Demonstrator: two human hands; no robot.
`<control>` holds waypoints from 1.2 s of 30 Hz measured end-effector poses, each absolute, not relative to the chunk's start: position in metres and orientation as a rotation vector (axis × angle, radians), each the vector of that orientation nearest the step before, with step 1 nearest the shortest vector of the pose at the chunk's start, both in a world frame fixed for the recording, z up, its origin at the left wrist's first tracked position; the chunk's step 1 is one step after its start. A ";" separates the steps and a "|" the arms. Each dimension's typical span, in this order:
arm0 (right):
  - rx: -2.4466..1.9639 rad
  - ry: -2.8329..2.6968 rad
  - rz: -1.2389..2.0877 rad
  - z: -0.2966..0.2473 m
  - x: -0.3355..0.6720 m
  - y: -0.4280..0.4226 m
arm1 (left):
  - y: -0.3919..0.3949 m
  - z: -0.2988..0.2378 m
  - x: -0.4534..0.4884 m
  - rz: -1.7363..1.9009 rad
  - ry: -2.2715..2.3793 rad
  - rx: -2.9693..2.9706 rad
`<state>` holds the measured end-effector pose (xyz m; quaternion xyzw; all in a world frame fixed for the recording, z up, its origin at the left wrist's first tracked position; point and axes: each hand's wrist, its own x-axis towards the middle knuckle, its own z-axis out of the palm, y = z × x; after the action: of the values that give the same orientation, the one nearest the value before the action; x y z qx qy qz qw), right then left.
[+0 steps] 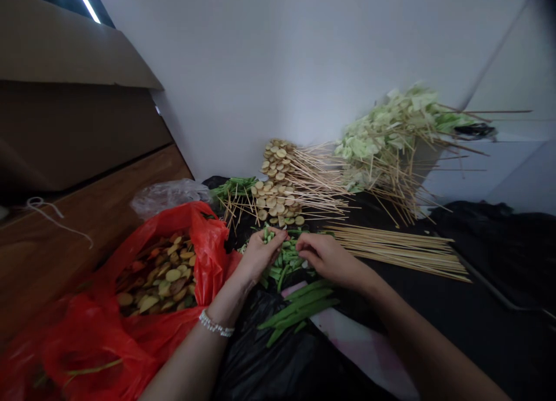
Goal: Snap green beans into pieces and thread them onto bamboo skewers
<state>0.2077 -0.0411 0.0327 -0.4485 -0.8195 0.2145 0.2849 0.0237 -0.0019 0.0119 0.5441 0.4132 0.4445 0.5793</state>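
Observation:
My left hand (259, 255), with a beaded bracelet at the wrist, is closed around a few cut green bean pieces (268, 234). To its right, my right hand (324, 255) has its fingers curled together; what they hold, if anything, is hidden. Below and between both hands lies a heap of chopped green beans (284, 262). Several whole flat green beans (304, 304) rest nearer to me, on black plastic (264, 360) and a pink and white checked cloth (365, 343).
Bare bamboo skewers (399, 250) lie to the right. Behind are skewered potato slices (278, 198), skewered cabbage leaves (391, 128) and green bean skewers (237, 188). A red plastic bag (208, 239) of potato slices (169, 279) stands left, before a clear bag (169, 196). A white wall (243, 70) rises behind.

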 end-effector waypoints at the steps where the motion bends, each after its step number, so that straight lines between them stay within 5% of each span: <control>1: -1.198 -2.187 0.548 0.032 0.208 -0.040 | -0.002 0.011 0.024 1.040 0.989 1.358; 9: -1.319 -2.259 0.302 0.022 0.210 -0.034 | -0.006 0.015 0.023 0.891 1.032 2.177; 17: -1.329 -2.456 -0.110 0.028 0.203 -0.040 | -0.009 0.016 0.023 0.871 1.026 2.231; 27: -1.134 -1.876 0.389 0.032 0.197 -0.044 | -0.013 0.023 0.026 1.002 0.849 1.276; 36: -1.021 -1.282 0.856 0.037 0.202 -0.035 | -0.009 0.022 0.027 1.056 0.876 1.181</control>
<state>0.2021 -0.0352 0.0366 -0.4409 -0.5536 0.3697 0.6021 0.0272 -0.0085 0.0223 0.5130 0.3805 0.4590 0.6175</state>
